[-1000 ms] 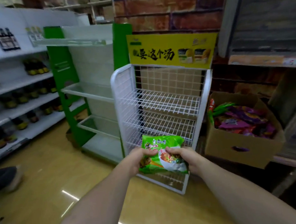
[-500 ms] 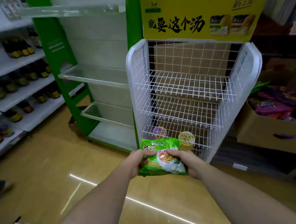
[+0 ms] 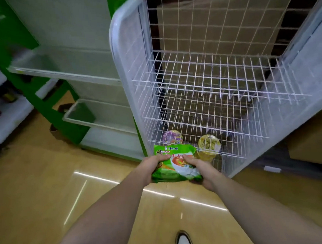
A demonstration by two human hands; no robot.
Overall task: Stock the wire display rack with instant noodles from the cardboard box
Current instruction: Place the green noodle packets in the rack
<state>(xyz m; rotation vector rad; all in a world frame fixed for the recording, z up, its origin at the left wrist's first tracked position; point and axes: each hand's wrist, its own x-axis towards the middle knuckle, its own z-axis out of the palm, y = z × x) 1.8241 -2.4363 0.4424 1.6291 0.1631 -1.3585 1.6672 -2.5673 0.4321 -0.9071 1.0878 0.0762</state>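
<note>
Your left hand (image 3: 153,162) and right hand (image 3: 196,162) each pinch the green noodle packet (image 3: 175,163) before the wire rack (image 3: 220,84); probably light, crinkly, crushable, so hold its edges.

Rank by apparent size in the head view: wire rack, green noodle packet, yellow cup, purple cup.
1. wire rack, by far the largest.
2. green noodle packet, though it is nearest the camera.
3. yellow cup and purple cup: alike; the packet hides part of the purple one, so unranked.
</note>
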